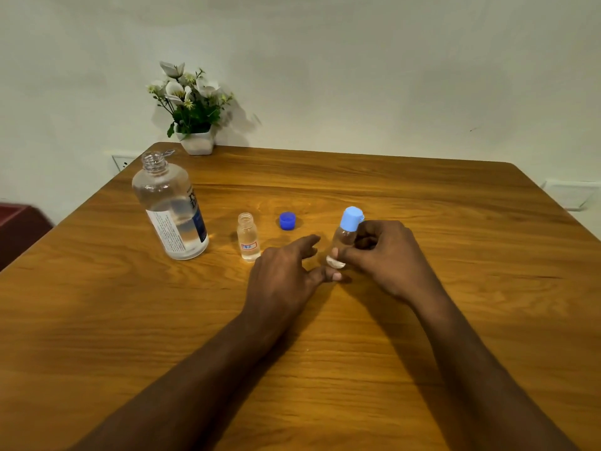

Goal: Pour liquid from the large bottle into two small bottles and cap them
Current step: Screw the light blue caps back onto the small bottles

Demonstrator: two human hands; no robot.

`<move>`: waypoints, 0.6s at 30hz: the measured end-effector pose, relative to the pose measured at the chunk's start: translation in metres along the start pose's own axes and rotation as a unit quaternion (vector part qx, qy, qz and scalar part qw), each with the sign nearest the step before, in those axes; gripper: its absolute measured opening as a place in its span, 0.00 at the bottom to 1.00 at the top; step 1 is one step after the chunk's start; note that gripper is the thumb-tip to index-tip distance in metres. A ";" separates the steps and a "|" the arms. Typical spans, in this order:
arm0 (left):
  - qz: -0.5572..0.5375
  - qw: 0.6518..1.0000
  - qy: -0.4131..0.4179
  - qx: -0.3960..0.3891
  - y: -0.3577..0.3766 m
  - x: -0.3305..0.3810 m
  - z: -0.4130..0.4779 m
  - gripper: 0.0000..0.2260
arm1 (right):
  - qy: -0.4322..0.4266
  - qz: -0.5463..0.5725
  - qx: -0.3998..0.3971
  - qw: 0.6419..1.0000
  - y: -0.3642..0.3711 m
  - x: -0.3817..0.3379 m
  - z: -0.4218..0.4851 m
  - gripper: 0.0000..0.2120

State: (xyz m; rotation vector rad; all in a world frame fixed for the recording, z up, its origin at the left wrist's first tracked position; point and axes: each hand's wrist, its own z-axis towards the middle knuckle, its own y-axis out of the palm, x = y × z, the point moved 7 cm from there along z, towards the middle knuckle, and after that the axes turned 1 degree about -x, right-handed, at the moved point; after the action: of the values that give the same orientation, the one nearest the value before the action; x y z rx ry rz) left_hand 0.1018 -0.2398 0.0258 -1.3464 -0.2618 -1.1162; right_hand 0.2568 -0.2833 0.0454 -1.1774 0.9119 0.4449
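Right grip (387, 255) curls thumb and fingers around the lower body of the capped small bottle (344, 240), holding it upright near the middle of the counter (455, 320). Whether its base touches the wood or sits just above it, I cannot tell. A light blue flip cap (352, 219) sits on its neck, and clear liquid shows inside.

Left grip (283, 275) holds nothing. Its fingers are loose and spread, the forefinger reaching toward the held bottle without touching it and the thumb tip lying just in front of the bottle's base.

Just left of that hand stands the open small bottle (248, 237), uncapped, filled with clear liquid and bearing a small red-edged label. Between the two small bottles and a little farther back, a dark blue cap (287, 221) lies on the counter, apart from both.

Farther left stands the large bottle (172, 206), clear, with its neck open, partly filled, with a printed label on its lower half.

At the far edge of the counter a white pot (196, 143) holds white flowers against a pale wall (390, 76). A wall socket (122, 161) shows behind the large bottle.
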 end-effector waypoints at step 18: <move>0.040 0.999 0.011 -0.004 -0.005 0.004 -0.008 0.10 | 0.117 -0.114 0.182 0.970 -0.057 0.057 0.000 0.18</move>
State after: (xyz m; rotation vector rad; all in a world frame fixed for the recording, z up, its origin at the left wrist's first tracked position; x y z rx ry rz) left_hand 0.0962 -0.2483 0.0300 -1.3404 -0.1868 -1.0652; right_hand 0.3311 -0.3117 0.0333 -0.9914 0.9961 -0.0515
